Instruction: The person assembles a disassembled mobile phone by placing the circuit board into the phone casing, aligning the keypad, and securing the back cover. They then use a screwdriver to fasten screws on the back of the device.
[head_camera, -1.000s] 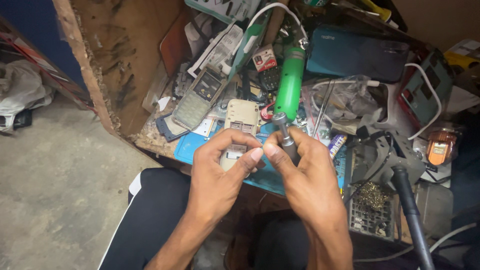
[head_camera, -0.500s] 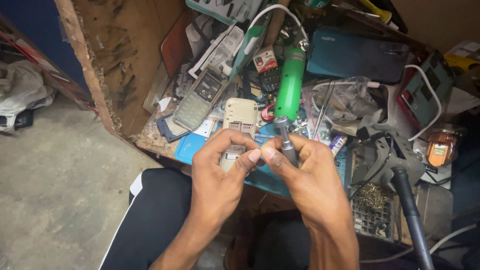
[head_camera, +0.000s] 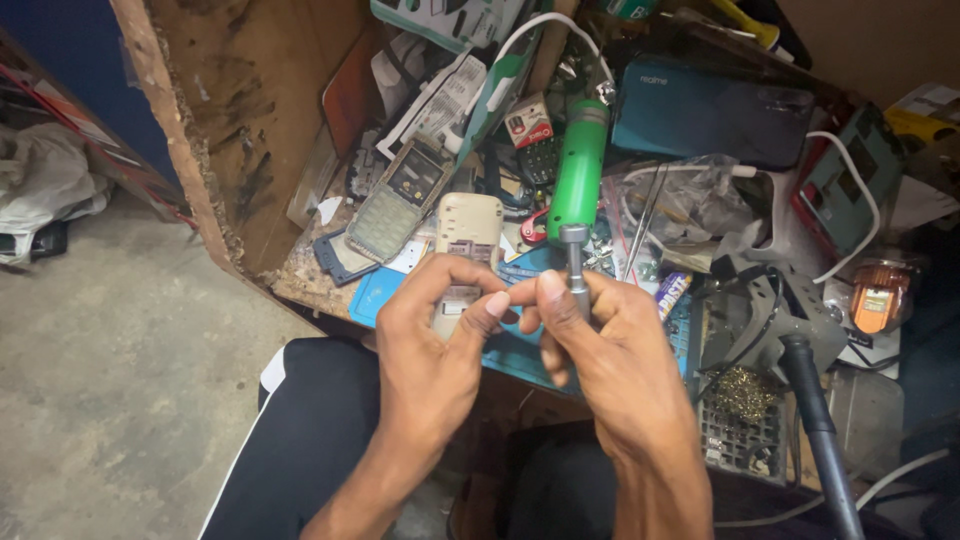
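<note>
— What sits at the middle of the frame?

— A green-handled tool (head_camera: 578, 170), its metal shaft pinched in the right hand (head_camera: 610, 370), handle pointing toward the top of the frame. It looks held that way so the tip stays close to the fingers.

— And the left hand (head_camera: 430, 350)?

— Curled, thumb and forefinger meeting the right fingertips; whether something tiny is gripped there, I cannot tell.

— Behind them?

— A beige phone body (head_camera: 468, 228) lies just above the hands, at the edge of a blue mat (head_camera: 375, 295), probably kept within reach. A keypad phone (head_camera: 400, 200) lies left of it. A soldering iron (head_camera: 815, 420) stands at lower right.
</note>
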